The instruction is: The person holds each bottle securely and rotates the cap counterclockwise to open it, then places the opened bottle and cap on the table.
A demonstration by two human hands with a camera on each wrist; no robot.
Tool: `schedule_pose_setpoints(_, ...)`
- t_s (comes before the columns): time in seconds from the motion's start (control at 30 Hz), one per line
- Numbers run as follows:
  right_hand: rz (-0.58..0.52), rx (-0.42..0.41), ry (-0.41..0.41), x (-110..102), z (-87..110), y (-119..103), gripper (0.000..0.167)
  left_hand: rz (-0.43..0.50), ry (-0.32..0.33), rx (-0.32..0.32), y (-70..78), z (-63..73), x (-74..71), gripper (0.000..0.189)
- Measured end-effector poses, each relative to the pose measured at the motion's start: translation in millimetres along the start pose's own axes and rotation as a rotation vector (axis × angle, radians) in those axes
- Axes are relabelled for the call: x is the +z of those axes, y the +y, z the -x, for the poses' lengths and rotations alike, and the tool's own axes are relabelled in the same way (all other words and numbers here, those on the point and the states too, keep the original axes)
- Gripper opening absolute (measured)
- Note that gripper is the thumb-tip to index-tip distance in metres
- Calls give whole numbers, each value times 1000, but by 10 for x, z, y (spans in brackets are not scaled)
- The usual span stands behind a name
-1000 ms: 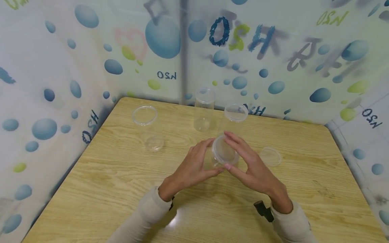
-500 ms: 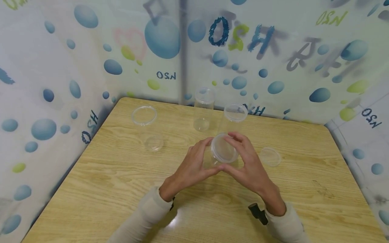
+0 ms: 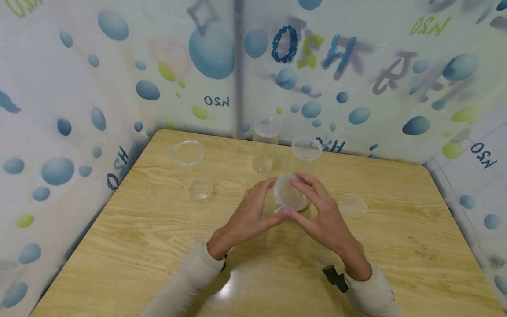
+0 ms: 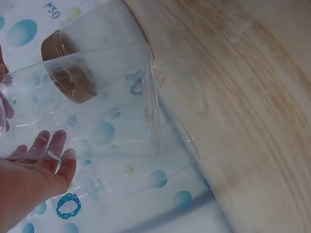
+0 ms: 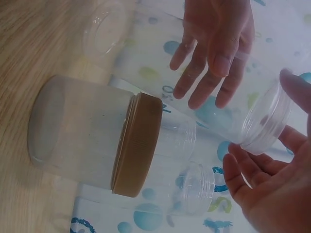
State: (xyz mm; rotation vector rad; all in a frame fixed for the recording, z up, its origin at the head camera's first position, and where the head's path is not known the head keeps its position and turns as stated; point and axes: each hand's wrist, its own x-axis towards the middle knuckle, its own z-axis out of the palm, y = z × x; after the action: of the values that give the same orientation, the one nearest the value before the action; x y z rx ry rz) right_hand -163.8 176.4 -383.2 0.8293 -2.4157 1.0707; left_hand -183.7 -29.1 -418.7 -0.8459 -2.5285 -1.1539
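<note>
A clear plastic jar [image 4: 112, 131] is upright between the two hands, topped by a round translucent lid [image 3: 292, 193]. My left hand [image 3: 246, 213] holds the jar's side, its fingers spread along the wall in the left wrist view. The right hand [image 3: 322, 215] grips the lid from the right, fingers over its far edge and thumb at the near edge. Both thumb tips meet at the front of the lid. In the right wrist view, the right fingers [image 5: 260, 170] curl at the lid's rim.
Behind the hands stand a tall clear jar [image 3: 266, 149] and another clear jar [image 3: 306, 149]. An open clear container [image 3: 188, 153] is at the left. A flat clear lid [image 3: 353, 206] lies at the right. Both wrist views show a brown-lidded jar [image 5: 138, 145]. Printed walls [image 3: 214, 53] border the wooden table [image 3: 130, 246].
My right hand has shifted a little left and inward on the lid, and its thumb has slid left to meet the left thumb. The left hand has stayed nearly still.
</note>
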Motion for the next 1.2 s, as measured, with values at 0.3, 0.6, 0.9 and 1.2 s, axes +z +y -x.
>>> schedule_pose_setpoints(0.3, -38, -38, -79, -58, -75, 17, 70, -8, -11, -11, -43, -40, -37, 87)
schedule_pose_setpoints(0.6, -112, -32, -155, -69, -109, 50, 64, -11, -8, -9, -69, -50, -38, 90)
schedule_pose_setpoints(0.9, -85, 5, -90, -32, -95, 20, 74, -10, 0, -11, -93, -67, -32, 89)
schedule_pose_setpoints(1.2, 3, 11, 7, 29, -119, 22, 67, 9, -12, -10, -81, -103, 1, 80)
